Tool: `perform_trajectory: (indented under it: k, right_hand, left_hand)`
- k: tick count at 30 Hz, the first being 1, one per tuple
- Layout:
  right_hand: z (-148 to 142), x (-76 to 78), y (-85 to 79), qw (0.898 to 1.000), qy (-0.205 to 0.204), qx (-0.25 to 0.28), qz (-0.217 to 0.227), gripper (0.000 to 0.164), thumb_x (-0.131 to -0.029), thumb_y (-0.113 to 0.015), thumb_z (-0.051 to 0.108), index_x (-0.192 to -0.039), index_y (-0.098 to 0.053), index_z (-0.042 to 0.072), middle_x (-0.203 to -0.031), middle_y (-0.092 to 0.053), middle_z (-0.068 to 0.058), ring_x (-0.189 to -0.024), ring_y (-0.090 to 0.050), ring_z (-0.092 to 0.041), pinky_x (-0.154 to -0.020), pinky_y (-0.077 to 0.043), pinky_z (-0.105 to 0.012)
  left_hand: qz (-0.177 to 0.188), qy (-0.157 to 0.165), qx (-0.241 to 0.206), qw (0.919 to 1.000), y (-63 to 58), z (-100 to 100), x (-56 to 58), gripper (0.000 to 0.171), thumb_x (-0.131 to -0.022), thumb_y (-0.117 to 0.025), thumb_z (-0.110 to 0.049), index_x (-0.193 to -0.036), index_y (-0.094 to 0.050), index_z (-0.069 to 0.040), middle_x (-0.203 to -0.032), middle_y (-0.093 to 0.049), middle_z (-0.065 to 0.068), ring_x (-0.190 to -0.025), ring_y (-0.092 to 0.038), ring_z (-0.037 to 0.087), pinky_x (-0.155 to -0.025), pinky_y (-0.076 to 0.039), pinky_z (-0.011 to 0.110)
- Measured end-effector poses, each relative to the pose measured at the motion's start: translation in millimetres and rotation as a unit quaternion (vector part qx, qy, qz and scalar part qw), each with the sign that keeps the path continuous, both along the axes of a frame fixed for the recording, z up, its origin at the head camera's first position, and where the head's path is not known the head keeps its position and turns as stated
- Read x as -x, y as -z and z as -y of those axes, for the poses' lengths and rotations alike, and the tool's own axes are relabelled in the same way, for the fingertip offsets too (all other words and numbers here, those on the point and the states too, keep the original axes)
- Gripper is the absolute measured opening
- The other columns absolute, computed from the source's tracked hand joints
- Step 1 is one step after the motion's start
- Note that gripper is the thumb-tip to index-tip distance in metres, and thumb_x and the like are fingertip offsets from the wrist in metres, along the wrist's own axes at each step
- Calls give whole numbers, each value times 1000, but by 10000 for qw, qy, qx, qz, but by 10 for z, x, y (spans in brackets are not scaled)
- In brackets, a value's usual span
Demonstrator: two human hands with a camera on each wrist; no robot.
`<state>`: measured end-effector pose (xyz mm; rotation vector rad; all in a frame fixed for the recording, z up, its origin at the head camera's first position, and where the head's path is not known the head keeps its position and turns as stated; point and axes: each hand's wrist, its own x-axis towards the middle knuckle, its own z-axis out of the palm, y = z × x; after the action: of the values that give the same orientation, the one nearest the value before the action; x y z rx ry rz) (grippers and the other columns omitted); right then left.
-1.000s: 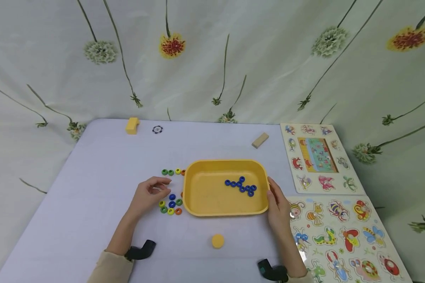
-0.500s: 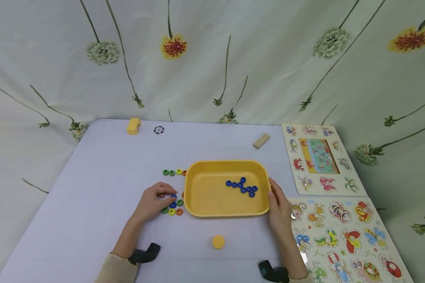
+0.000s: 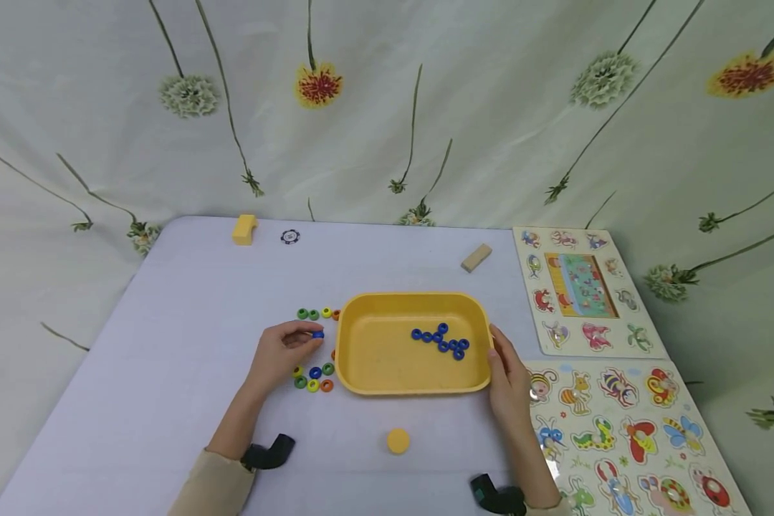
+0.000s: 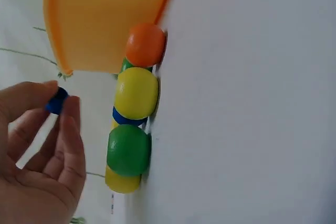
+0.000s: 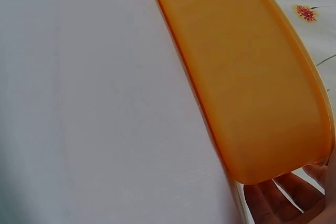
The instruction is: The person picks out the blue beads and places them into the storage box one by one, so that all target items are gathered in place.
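Note:
My left hand [image 3: 280, 358] pinches a blue bead [image 3: 318, 334] between thumb and fingertips, left of the yellow tray [image 3: 374, 351]. In the left wrist view the same blue bead [image 4: 56, 101] is raised beside a row of beads on the table, among them an orange bead [image 4: 146, 44], a yellow bead [image 4: 136, 93] and a green bead [image 4: 128, 149]. My right hand [image 3: 509, 380] grips the tray's right end, thumb at the rim; in the right wrist view its fingers [image 5: 278, 203] lie against the tray's end wall. Several blue beads [image 3: 443, 346] lie inside the tray, in its right half.
Green, yellow and orange beads [image 3: 313, 314] lie by the tray's upper left corner. A yellow disc [image 3: 398, 441] sits in front. Behind are a yellow block [image 3: 244, 230], a poker chip [image 3: 290, 236] and a wooden block [image 3: 476, 257]. Two picture puzzle boards [image 3: 590, 337] lie at right.
My left hand has reached down to the loose beads, taken hold of a blue one and lifted it up and away from the group. The right hand stays at the tray.

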<state>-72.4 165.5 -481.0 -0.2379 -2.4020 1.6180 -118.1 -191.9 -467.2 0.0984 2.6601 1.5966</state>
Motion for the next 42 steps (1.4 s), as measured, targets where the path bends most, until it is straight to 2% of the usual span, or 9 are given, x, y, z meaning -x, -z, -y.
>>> perform_trajectory:
  k: [6,11,14,19,23,28,30,35,42]
  right_hand:
    - [-5,11,10,10000,-21,11,-10,36,-94,-39,28,-129,-41,37,-131,-44,15,-120,-41,-3,-92,-35,-12]
    - [0,24,27,10000,-14,-13,50,36,-94,-39,29,-129,-41,38,-130,-45,15,-118,-43,-3,-91,-36,-11]
    - [7,30,29,9999,-12,-41,91,36,-94,-39,29,-129,-41,38,-130,-45,16,-117,-44,-3,-90,-36,-11]
    - [19,29,25,10000,-34,-33,87,36,-94,-40,28,-129,-41,38,-130,-45,15,-118,-44,-4,-91,-37,-12]
    - [23,25,32,9999,-38,-38,95,35,-94,-39,29,-128,-41,39,-130,-45,14,-118,-44,-4,-92,-38,-15]
    - [22,16,30,9999,-47,-12,92,35,-94,-39,28,-128,-41,39,-130,-45,14,-118,-44,-5,-93,-38,-18]
    - [19,9,21,10000,-64,30,70,36,-94,-39,27,-128,-41,39,-130,-45,14,-118,-44,-5,-92,-37,-14]
    - [5,0,15,9999,-68,93,91,35,-95,-39,27,-127,-41,40,-131,-45,14,-119,-43,-4,-93,-36,-14]
    - [-5,-1,8,10000,-33,36,56,35,-94,-39,28,-127,-41,40,-130,-45,14,-118,-43,-5,-90,-36,-11]
  left_hand:
    - [-216,571,-441,9972,-348,-314,169,32,-76,-69,-25,-101,-63,-7,-91,-61,4,-77,-56,17,-68,-50,18]
    - [-88,1150,-412,9925,-475,-676,316,26,-76,-70,-18,-98,-64,-6,-88,-59,3,-75,-56,17,-64,-50,22]
    - [25,1389,-219,9901,-451,-883,400,26,-74,-71,-14,-97,-65,-6,-84,-60,2,-71,-55,16,-60,-49,22]
    - [256,1569,381,9865,-321,-1137,513,23,-73,-70,-10,-95,-66,-7,-76,-60,0,-66,-53,12,-58,-45,22]
    - [369,1667,894,9812,-217,-1236,562,17,-72,-70,-8,-89,-67,-10,-72,-58,-1,-64,-52,12,-58,-44,23]
    - [175,1815,1476,9721,-151,-1309,587,16,-68,-73,-9,-82,-66,-13,-73,-59,-2,-65,-52,11,-60,-44,22]
    - [137,1871,1634,9685,-149,-1333,582,16,-67,-73,-9,-81,-66,-13,-74,-60,-2,-66,-52,10,-60,-44,21]
    - [213,1999,1768,9635,-137,-1381,579,16,-68,-71,-5,-82,-65,-10,-76,-60,-1,-67,-53,10,-61,-45,20]
    - [247,2207,1612,9616,-129,-1418,576,21,-68,-72,-7,-88,-65,-9,-79,-61,-2,-69,-55,9,-64,-47,20]
